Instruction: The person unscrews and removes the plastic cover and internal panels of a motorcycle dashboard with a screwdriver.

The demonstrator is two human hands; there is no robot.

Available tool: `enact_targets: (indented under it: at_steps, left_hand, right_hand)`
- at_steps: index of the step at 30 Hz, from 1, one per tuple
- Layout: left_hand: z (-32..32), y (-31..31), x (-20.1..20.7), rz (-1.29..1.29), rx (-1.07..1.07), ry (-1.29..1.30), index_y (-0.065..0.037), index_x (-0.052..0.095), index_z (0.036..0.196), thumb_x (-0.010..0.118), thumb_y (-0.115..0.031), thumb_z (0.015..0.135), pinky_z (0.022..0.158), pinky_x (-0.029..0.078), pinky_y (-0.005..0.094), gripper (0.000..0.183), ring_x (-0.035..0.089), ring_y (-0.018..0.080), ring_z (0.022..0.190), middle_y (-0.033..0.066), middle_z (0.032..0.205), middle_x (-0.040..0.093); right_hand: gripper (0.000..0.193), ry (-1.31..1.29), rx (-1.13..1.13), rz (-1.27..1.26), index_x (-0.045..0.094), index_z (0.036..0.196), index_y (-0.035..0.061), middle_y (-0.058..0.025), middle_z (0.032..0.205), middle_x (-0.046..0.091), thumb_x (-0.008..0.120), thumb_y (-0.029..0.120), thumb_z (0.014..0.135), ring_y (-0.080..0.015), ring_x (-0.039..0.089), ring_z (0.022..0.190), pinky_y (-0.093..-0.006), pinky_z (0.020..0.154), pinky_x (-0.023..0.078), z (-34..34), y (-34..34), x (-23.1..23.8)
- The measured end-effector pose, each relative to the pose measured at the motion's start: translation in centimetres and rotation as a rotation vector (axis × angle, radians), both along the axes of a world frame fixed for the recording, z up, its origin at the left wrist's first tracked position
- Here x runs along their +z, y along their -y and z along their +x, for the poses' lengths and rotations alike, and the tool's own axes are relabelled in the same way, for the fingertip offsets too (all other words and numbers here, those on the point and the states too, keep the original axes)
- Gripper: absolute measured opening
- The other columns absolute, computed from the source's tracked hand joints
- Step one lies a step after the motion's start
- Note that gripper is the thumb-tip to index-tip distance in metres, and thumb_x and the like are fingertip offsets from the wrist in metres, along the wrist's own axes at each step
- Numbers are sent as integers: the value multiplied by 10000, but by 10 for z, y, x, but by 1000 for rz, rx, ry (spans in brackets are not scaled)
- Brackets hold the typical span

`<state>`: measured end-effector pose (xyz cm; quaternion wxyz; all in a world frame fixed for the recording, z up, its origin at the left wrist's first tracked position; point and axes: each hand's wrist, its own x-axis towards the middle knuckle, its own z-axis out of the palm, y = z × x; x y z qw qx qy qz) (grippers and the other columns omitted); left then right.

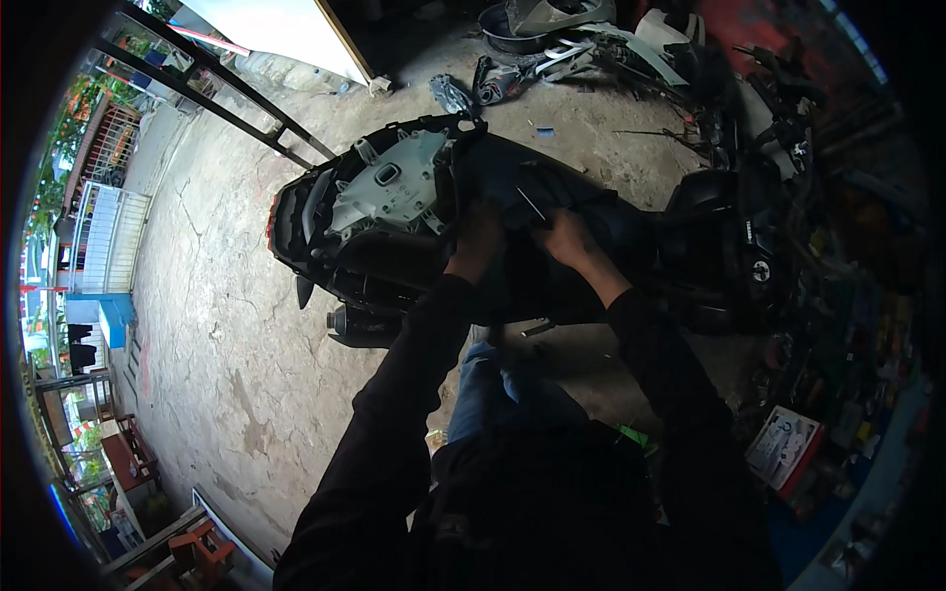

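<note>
A black motor scooter lies crosswise in front of me, its tail to the left and its front to the right. On its rear part sits a pale grey-white plate with a small dark oval opening. My right hand is closed around a screwdriver; the thin metal shaft points up and left above the dark body. My left hand is at the scooter's middle, just right of the pale plate. Its fingers are lost in shadow, so whether they grip anything is hidden.
A black exhaust muffler sticks out at the scooter's near left. Loose body panels and a dark basin lie at the far side. A box stands among clutter at the right. Worn concrete floor stretches left.
</note>
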<state>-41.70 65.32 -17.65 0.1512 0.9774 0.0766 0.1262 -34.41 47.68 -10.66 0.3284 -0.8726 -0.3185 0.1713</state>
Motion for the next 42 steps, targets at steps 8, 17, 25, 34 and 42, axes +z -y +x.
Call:
enact_targets:
  at_steps: [8, 17, 25, 34, 42]
  left_hand:
    - [-11, 8, 13, -202, -8, 92, 18, 610, 1040, 563, -80, 769, 894, 466, 425, 291, 560, 365, 1038, 194, 1087, 592]
    - [-80, 29, 102, -461, -86, 279, 76, 586, 1105, 535, -25, 745, 937, 437, 457, 377, 562, 409, 1046, 252, 1122, 587]
    - [-108, -112, 223, -943, 17, 122, 10, 652, 1070, 572, -101, 888, 621, 491, 276, 228, 590, 100, 679, 92, 814, 684]
    - [-81, -273, 145, -1176, -283, -104, -17, 619, 1186, 658, -114, 826, 753, 506, 273, 374, 613, 113, 853, 59, 974, 684]
    - [-74, -276, 131, -1314, -413, -257, 11, 484, 1331, 665, -59, 826, 808, 481, 255, 541, 576, 107, 922, 50, 1050, 636]
  right_hand:
    - [372, 6, 28, 40, 636, 1038, 5, -228, 943, 659, 664, 307, 823, -395, 634, 919, -419, 769, 499, -7, -19, 3]
    - [453, 51, 23, 145, 597, 1129, -27, -246, 1035, 633, 681, 168, 729, -369, 622, 983, -411, 827, 491, -12, -12, 59]
    - [389, 168, 43, 153, 608, 1140, 14, -192, 1018, 654, 669, 76, 760, -305, 655, 935, -367, 810, 503, -20, -64, 154]
    - [294, 117, 37, 112, 604, 1078, 12, -120, 920, 672, 699, 136, 829, -182, 657, 892, -308, 766, 487, -34, -153, 157]
    - [430, 35, -82, 26, 637, 1024, -45, -183, 933, 676, 732, 280, 759, -267, 660, 861, -349, 771, 493, -33, -223, 130]
